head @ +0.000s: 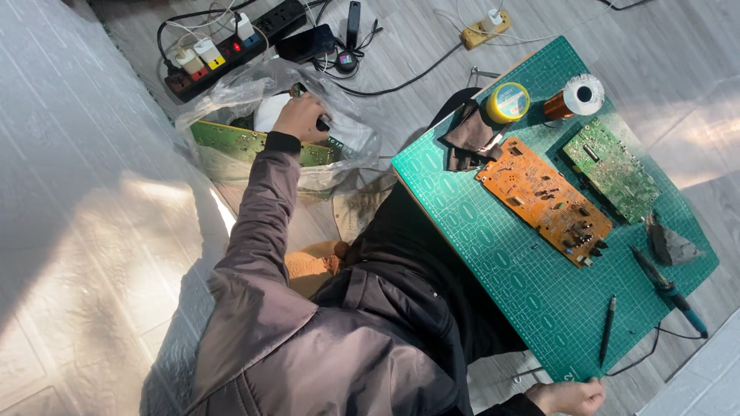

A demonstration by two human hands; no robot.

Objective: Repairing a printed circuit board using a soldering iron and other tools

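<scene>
The clear plastic bag (231, 108) of green circuit boards (223, 139) lies on the floor at your left, where your left hand (301, 117) reaches in, clenched on something unclear, while your right hand (570, 397) grips the green mat's (501, 254) near edge.

A person seen from above is wearing a padded, greyish-brown jacket with a slight sheen. Its long left sleeve (258, 208) is ending in a snug black cuff (282, 142) at the wrist, just below the bare left hand (302, 117). The jacket is lying open at the front, showing a black garment underneath, possibly a hoodie. The right hand (568, 397) is bare too, with a dark cuff edge showing at its wrist. Tan trousers are showing below.
</scene>
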